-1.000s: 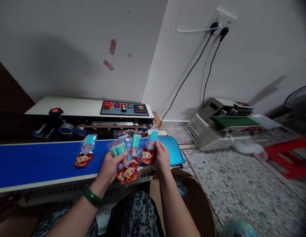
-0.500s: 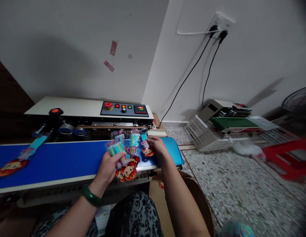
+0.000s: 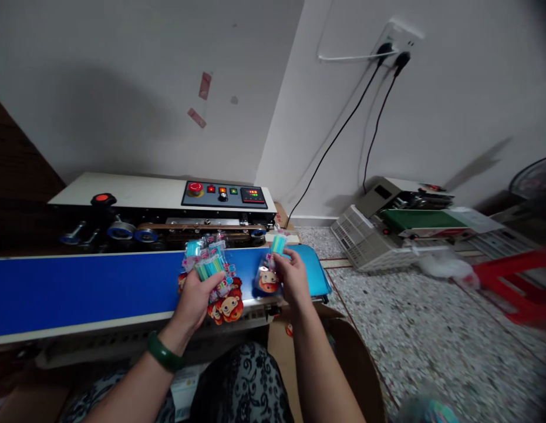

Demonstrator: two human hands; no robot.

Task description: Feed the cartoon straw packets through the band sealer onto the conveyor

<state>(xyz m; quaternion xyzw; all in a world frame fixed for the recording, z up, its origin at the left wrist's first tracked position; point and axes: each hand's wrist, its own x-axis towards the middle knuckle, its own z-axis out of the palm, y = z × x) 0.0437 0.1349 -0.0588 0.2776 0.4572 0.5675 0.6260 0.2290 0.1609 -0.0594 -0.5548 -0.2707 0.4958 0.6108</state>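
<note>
My left hand [image 3: 194, 295] grips a fanned bundle of clear packets [image 3: 215, 282] with turquoise sticks inside and cartoon-face cards at the bottom. It hangs over the near edge of the blue conveyor belt [image 3: 79, 288]. My right hand [image 3: 290, 276] pinches one single packet [image 3: 270, 271] of the same kind, upright, just above the belt's right end. A green bangle [image 3: 164, 352] is on my left wrist.
Behind the belt stands the sealing machine [image 3: 141, 197] with its control panel [image 3: 224, 194] and red button. An open cardboard box [image 3: 343, 358] lies below my right arm. A second machine [image 3: 400, 226] sits on the speckled floor at right, with a red stool [image 3: 515, 282] beyond.
The packet that lay on the belt has travelled left out of view. My right hand has drawn one packet from the bundle and holds it apart, to the right.
</note>
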